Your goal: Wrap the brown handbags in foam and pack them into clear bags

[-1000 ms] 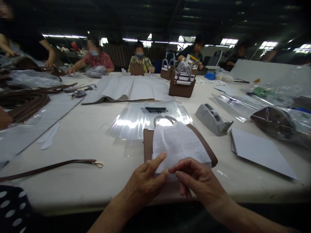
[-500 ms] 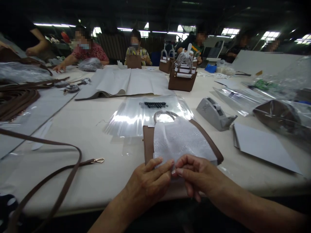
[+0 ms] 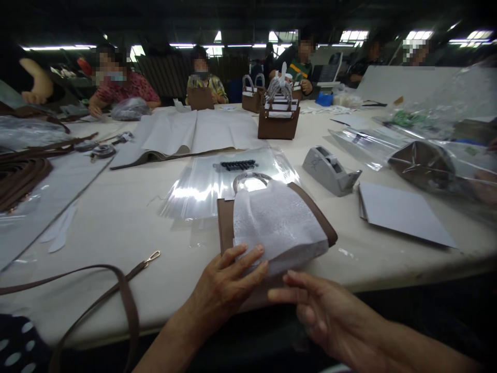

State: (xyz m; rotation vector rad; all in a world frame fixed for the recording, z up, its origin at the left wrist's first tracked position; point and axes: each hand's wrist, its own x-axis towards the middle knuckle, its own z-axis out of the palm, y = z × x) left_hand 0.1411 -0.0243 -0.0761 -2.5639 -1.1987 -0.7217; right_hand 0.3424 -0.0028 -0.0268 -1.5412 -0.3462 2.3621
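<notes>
Thin white sheet (image 3: 279,217) partly covers brown leather-look handbag (image 3: 225,224), sides bare; left hand (image 3: 227,282) spread atop, right hand (image 3: 328,313) spread, empty.

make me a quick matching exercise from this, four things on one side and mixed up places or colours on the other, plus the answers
Things:
1. left hand
2. tape dispenser
3. strap
4. stack of sheets

Descriptions:
A. brown, with a gold clip at one end
B. white, lying flat to the right of the nearest bag
C. resting on the pale wrap
D. grey, with dark marks on its side

Pairs: 1-C, 2-D, 3-A, 4-B
</notes>
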